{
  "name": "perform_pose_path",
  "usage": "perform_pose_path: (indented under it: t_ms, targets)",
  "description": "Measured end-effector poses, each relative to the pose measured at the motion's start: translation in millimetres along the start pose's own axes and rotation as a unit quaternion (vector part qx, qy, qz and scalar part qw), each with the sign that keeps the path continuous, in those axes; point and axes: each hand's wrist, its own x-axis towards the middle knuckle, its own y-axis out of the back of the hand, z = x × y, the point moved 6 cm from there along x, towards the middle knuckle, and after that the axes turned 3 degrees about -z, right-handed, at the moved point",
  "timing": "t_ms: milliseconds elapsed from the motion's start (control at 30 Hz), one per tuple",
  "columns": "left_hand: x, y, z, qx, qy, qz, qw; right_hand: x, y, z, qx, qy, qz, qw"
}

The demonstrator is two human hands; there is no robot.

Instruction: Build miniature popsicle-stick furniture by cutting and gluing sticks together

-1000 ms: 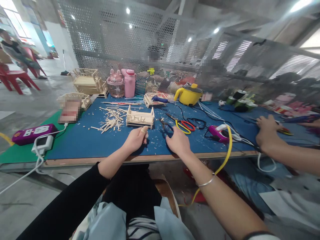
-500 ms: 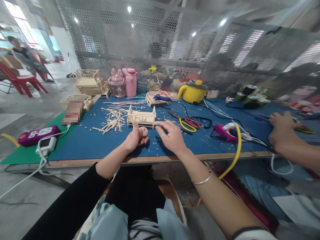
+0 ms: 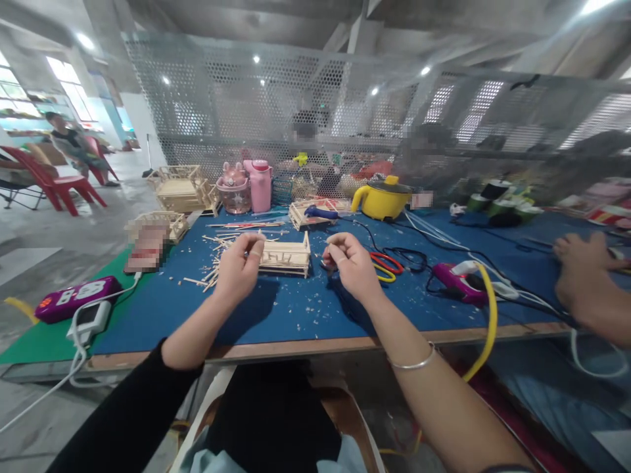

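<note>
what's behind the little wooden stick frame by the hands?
Behind the wooden stick frame lie long loose sticks and a stick tray holding a blue-handled tool. The left hand covers the frame's left end and whatever lies past it.

frame (image 3: 286, 257): pale raw wood, matt; mat (image 3: 296, 309): blue, probably felt; pot (image 3: 382, 200): glossy yellow plastic

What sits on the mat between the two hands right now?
In the head view, the small wooden stick-built crate stands between the left hand and right hand.
</note>
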Motion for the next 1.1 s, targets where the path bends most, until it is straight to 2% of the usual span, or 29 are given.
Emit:
perform_pose_path:
  t_ms: [67, 133, 167, 233, 300, 467, 600, 700, 800, 1000, 1100]
  targets:
    - [26.1, -6.8, 6.7, 0.079, -0.077, -0.108, 0.988, 20.6, 4.5, -1.1, -0.006, 0.004, -0.001, 1.000]
    - [42.6, -19.6, 8.4, 0.119, -0.117, -0.216, 0.962, 40.4, 2.8, -6.5, -0.006, 0.031, -0.007, 0.999]
    - [46.9, -25.6, 7.7, 0.133, -0.125, -0.257, 0.949, 48.4, 0.6, -9.5, -0.005, 0.048, -0.010, 0.999]
    - [50.2, -33.6, 3.7, 0.151, -0.124, -0.301, 0.933, 58.0, -4.2, -12.7, -0.004, 0.073, -0.012, 0.997]
    - [49.3, -36.9, -2.3, 0.163, -0.117, -0.306, 0.931, 58.8, -8.2, -10.1, -0.009, 0.074, -0.020, 0.997]
    - [47.7, -38.9, -11.7, 0.176, -0.108, -0.258, 0.944, 43.6, -7.4, -0.3, -0.029, 0.053, -0.036, 0.998]
    - [58.1, -45.5, -4.3, 0.171, -0.092, -0.238, 0.952, 38.9, -5.1, 4.0, -0.062, -0.019, -0.041, 0.997]
    - [70.5, -52.4, 1.5, 0.185, -0.075, -0.265, 0.943, 35.7, -12.1, 8.7, -0.064, -0.078, -0.067, 0.993]
    - [82.7, -56.5, -0.3, 0.193, -0.042, -0.300, 0.933, 33.4, -15.7, 14.7, -0.066, -0.104, -0.051, 0.991]
    - [93.5, -56.3, -2.8, 0.170, -0.049, -0.348, 0.921, 34.7, -17.0, 26.7, -0.087, -0.112, -0.015, 0.990]
    - [93.7, -52.2, -2.9, 0.168, -0.034, -0.354, 0.920, 33.1, -21.8, 24.4, -0.049, -0.078, -0.003, 0.996]
